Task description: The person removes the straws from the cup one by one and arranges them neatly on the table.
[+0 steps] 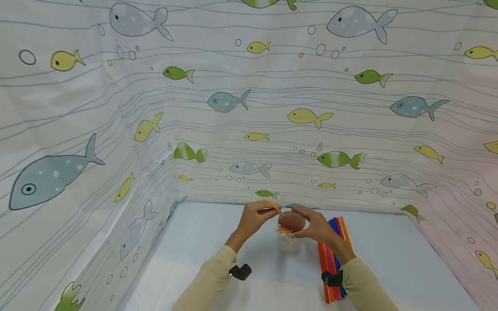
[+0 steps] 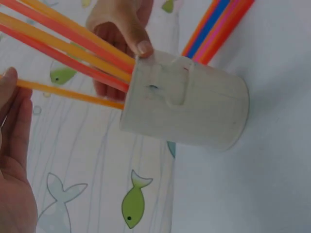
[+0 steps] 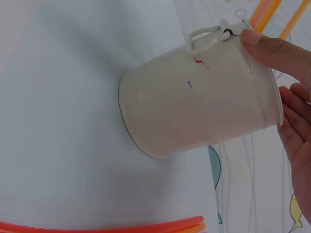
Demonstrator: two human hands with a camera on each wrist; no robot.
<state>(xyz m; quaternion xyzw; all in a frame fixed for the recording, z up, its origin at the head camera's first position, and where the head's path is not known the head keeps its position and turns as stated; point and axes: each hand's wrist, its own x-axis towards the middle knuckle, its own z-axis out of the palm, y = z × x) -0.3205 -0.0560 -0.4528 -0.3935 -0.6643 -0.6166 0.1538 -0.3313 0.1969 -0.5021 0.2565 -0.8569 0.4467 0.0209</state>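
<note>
A white cylindrical canister (image 1: 288, 244) stands upright on the table, a wire clasp (image 3: 214, 36) on its side near the rim. Several orange and red straws (image 2: 97, 53) stick out of its mouth. The brownish round opening (image 1: 293, 221) shows between the hands in the head view. My left hand (image 1: 254, 218) pinches a light orange straw (image 2: 68, 93) between thumb and fingers, its lower end at the canister's rim. My right hand (image 1: 316, 223) holds the canister at the rim, thumb (image 3: 269, 46) by the clasp and fingers on the other side.
Right of the canister, a row of loose red, orange, pink and blue straws (image 1: 326, 276) lies on the white tabletop (image 1: 393, 263), partly under my right forearm. A fish-printed sheet (image 1: 272, 95) encloses the back and sides. Each wrist wears a black camera strap (image 1: 241, 272).
</note>
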